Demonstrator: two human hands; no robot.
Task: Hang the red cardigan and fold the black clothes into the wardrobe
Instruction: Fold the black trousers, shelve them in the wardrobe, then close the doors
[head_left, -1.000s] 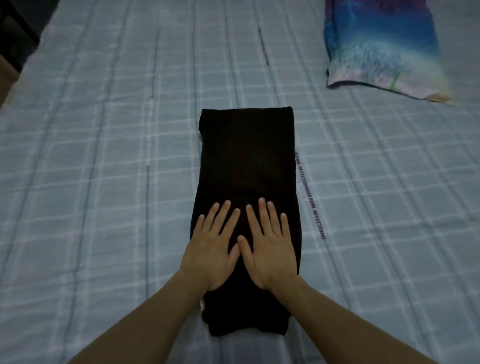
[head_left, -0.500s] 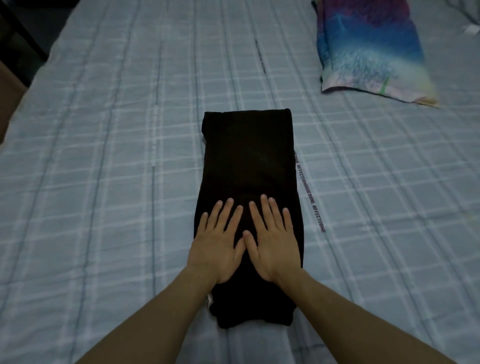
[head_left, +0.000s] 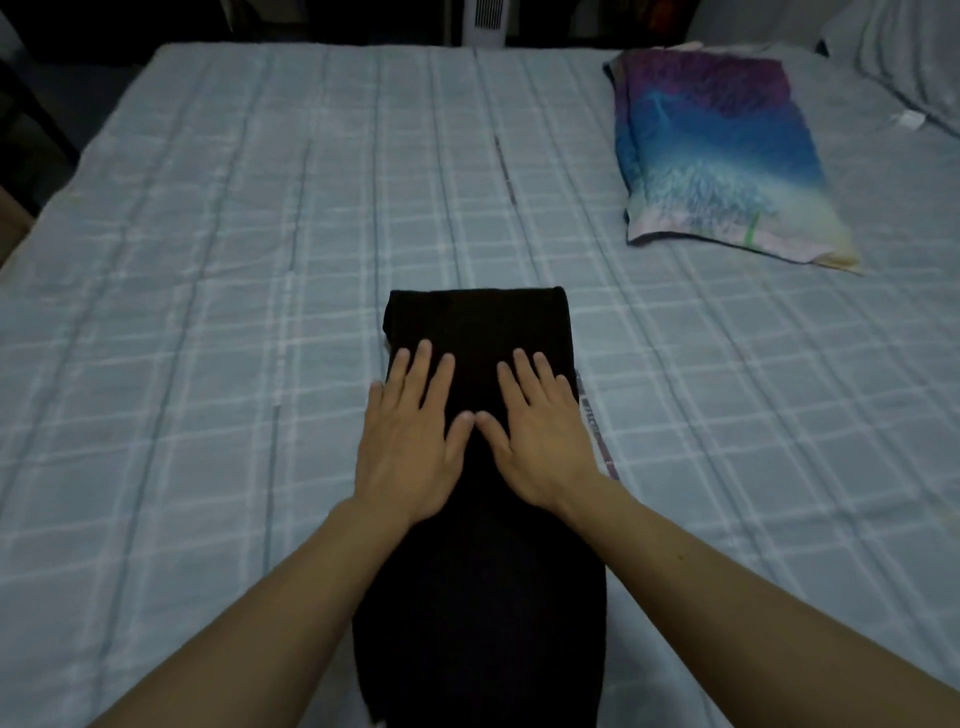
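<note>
Looking down onto a bed (head_left: 208, 260) covered in a pale blue checked sheet. Left of centre, the left hand (head_left: 410, 447) lies palm down with its fingers straight and slightly spread. It presses flat on the black garment (head_left: 483, 597) and grips nothing, and its little finger sits at the cloth's left edge. The garment lies mid-bed, folded into a long narrow strip running away from the viewer, with its far end squared off. The right hand (head_left: 540, 441) mirrors the left, flat and open-fingered on the cloth, and the two thumb tips nearly touch. Both forearms reach in from the bottom corners. Just right of the garment, a thin printed strip (head_left: 592, 421) lies on the sheet. At the far right rests a blue and purple pillow (head_left: 722, 156).

The fold seems to be partway done. The strip probably needs folding shorter and then carrying to the wardrobe. Neither a red cardigan nor a wardrobe is in view, so that part cannot be judged.
</note>
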